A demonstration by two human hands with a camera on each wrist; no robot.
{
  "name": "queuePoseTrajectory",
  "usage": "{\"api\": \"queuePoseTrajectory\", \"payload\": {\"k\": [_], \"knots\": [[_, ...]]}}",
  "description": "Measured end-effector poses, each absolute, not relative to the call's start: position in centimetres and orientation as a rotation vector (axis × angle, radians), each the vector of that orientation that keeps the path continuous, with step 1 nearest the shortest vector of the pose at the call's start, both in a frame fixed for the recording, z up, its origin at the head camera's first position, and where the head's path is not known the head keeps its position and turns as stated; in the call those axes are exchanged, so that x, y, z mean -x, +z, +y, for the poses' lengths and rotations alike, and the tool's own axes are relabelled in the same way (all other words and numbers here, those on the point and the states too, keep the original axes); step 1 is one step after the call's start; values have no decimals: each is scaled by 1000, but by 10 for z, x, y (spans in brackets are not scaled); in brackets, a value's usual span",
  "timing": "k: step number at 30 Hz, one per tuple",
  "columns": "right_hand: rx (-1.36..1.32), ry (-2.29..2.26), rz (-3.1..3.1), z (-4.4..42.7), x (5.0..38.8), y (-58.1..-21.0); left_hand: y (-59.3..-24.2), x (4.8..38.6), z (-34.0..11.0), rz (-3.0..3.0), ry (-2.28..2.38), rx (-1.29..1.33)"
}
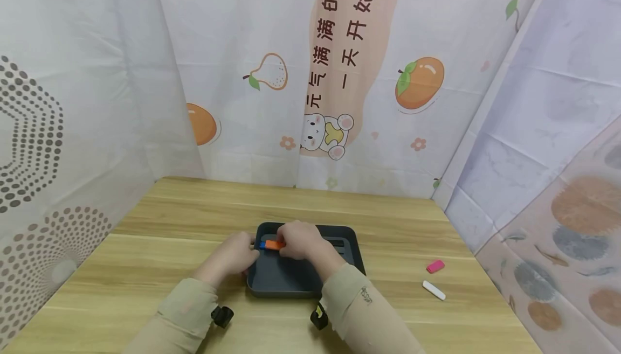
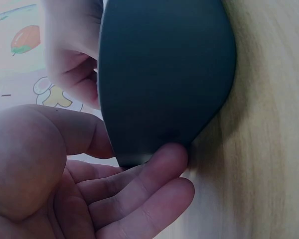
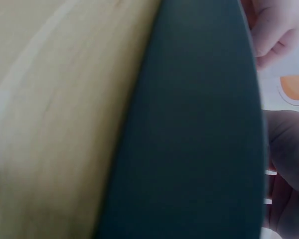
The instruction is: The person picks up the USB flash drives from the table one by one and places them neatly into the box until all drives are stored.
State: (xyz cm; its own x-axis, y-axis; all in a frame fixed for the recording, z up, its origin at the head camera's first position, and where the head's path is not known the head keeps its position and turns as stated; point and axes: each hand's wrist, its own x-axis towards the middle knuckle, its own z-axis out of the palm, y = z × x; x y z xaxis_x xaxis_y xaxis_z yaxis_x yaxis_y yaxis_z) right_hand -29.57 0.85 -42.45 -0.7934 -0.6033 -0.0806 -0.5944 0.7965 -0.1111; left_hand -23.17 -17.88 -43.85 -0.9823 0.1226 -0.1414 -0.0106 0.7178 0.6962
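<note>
A dark grey rectangular tray (image 1: pixel 286 281) sits on the wooden table. My left hand (image 1: pixel 236 254) holds its left side; in the left wrist view the thumb (image 2: pixel 97 142) is at the rim and the other fingers lie along the outer wall. My right hand (image 1: pixel 303 241) is inside the tray and pinches a small orange stick (image 1: pixel 273 244) with a blue end, near the left wall. In the right wrist view the tray's front wall (image 3: pixel 189 129) hides the stick and the right fingertips.
To the right on the table (image 1: pixel 398 321) lie a small pink block (image 1: pixel 435 266) and a white stick (image 1: pixel 434 290). Dark slots (image 1: pixel 335 243) show in the tray, behind the right hand. Printed curtains (image 1: pixel 242 127) hang behind the table and at both sides.
</note>
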Motion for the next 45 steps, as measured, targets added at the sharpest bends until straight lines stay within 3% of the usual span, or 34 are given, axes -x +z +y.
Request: {"api": "queuePoseTrajectory", "payload": {"k": [45], "knots": [[1005,63,2912,-10,288,-437,-438,231,-178,2758,1098,-115]]}}
